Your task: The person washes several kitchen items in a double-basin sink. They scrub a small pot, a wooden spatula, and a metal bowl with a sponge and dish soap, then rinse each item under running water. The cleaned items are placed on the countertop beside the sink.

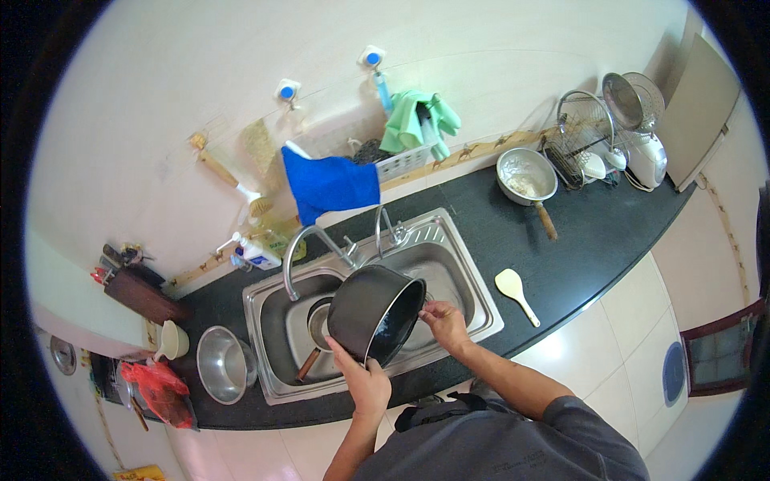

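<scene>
A dark cooking pot (367, 312) is held tilted over the double-bowl steel sink (264, 385), its mouth towards the lower right. My left hand (366, 382) grips its lower rim, with the thumb at the edge. At the pot's right side, my right hand (444, 324) has its fingers pinched close by the rim; a small, thin metallic thing shows beside the fingertips, too unclear to name. Whitish residue is visible inside the pot. Behind it, in the left bowl, lies a small saucepan with a wooden handle (308, 364), partly hidden by the pot.
Two curved faucets (319, 231) rise behind the sink. A steel bowl (224, 365) stands to its left. On the right are a pale rice paddle (516, 291), a wooden-handled metal pan (526, 177) and a dish rack (586, 138). A blue cloth (331, 183) hangs above the sink.
</scene>
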Demonstrator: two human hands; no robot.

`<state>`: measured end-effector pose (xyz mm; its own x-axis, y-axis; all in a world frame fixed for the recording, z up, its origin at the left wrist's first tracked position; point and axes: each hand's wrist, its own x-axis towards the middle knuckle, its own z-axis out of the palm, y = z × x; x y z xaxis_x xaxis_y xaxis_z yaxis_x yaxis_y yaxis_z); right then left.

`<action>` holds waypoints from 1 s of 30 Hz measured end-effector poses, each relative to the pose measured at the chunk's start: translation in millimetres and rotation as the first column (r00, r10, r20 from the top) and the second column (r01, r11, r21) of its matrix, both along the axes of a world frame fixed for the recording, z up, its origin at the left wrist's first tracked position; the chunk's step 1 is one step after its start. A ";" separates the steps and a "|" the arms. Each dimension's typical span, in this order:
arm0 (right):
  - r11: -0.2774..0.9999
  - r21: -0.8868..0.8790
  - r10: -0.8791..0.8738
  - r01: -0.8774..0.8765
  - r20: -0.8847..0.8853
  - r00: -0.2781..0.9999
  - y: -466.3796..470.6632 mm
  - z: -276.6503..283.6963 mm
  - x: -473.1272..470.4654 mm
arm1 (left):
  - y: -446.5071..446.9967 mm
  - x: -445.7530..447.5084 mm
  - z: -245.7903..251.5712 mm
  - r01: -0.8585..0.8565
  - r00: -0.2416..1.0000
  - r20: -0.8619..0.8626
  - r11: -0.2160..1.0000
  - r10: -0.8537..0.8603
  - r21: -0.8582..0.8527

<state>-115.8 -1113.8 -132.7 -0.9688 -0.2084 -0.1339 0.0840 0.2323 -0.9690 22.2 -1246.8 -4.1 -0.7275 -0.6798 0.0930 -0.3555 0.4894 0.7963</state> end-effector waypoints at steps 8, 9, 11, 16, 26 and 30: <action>0.982 0.029 0.187 -0.188 0.029 0.982 41.3 2.4 -52.1 | 52.8 -32.7 -6.3 -0.079 0.996 -0.037 0.997 0.078 -0.003; 0.979 0.004 0.206 -0.206 0.043 0.978 48.3 4.7 -60.3 | 60.0 -37.9 -5.9 -0.115 0.993 -0.008 0.993 0.115 0.011; 0.969 -0.063 0.239 -0.237 0.023 0.971 67.6 12.7 -78.0 | 73.0 -50.2 -2.1 -0.180 0.983 0.054 0.979 0.175 0.096; 0.949 -0.137 0.303 -0.284 0.153 0.941 123.8 46.9 -143.3 | 118.0 -99.3 12.4 -0.241 0.965 0.066 0.764 0.253 0.599; 0.983 -0.096 0.150 -0.159 -0.097 0.984 248.1 129.1 -310.7 | 195.2 -288.0 27.8 0.097 0.978 -0.192 0.645 0.080 0.758; 0.996 -0.037 -0.088 0.082 -0.569 0.817 277.9 156.3 -372.4 | 212.4 -375.1 23.1 0.159 0.979 -0.203 0.607 0.004 0.779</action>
<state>-488.2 -836.0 23.6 -0.8853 -0.1202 0.4493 -0.4650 0.2399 -0.8522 -352.9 -1034.4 19.0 -0.8086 -0.4896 -0.3263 -0.1695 -0.3373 0.9260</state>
